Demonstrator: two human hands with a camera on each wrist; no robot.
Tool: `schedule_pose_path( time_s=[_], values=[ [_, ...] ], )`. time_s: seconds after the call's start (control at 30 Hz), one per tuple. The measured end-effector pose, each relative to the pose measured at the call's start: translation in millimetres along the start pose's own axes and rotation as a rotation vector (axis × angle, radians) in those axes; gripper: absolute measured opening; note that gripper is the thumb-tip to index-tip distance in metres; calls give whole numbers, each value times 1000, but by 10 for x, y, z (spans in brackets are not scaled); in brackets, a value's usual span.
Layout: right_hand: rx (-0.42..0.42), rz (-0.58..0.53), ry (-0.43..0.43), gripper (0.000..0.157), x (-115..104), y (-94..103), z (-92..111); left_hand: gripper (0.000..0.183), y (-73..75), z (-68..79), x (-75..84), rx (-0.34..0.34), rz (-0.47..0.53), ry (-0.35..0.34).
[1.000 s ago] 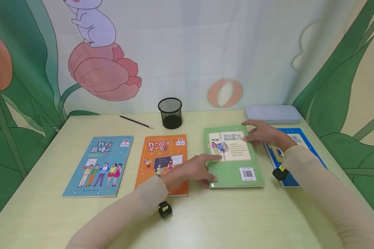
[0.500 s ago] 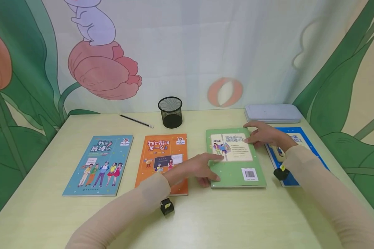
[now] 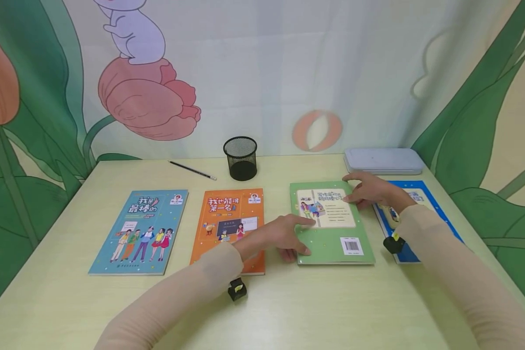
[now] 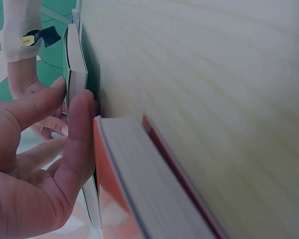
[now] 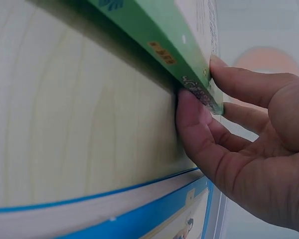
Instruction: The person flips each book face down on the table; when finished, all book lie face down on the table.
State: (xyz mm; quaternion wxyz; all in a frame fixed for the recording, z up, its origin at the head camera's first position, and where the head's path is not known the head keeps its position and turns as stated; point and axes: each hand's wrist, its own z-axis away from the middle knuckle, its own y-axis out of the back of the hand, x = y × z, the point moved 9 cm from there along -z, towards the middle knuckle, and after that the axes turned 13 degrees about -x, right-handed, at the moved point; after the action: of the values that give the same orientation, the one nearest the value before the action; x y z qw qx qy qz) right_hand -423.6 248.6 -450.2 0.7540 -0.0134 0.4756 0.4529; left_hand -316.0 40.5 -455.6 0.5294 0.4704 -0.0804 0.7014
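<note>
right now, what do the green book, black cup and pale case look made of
Green book: paper pages, judging by the pale page edges in the left wrist view; smooth outside, probably coated card.
Black cup: likely painted metal wire, as its wall is see-through mesh.
Pale case: plastic or painted metal; its smooth, even surface leaves that open.
</note>
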Motion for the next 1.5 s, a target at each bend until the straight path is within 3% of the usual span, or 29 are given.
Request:
schedule_pose_path(
  time_s=[0.83, 1.1, 1.5],
  values=[
    [-5, 7, -54, 83, -7, 31, 27, 79, -10, 17, 81, 13, -53, 6],
    [14, 41, -68, 82, -12, 16, 32, 79, -12, 19, 76, 13, -67, 11],
    [86, 121, -72, 80, -74, 90, 96, 78, 101, 72, 56, 54, -70, -40]
  ],
)
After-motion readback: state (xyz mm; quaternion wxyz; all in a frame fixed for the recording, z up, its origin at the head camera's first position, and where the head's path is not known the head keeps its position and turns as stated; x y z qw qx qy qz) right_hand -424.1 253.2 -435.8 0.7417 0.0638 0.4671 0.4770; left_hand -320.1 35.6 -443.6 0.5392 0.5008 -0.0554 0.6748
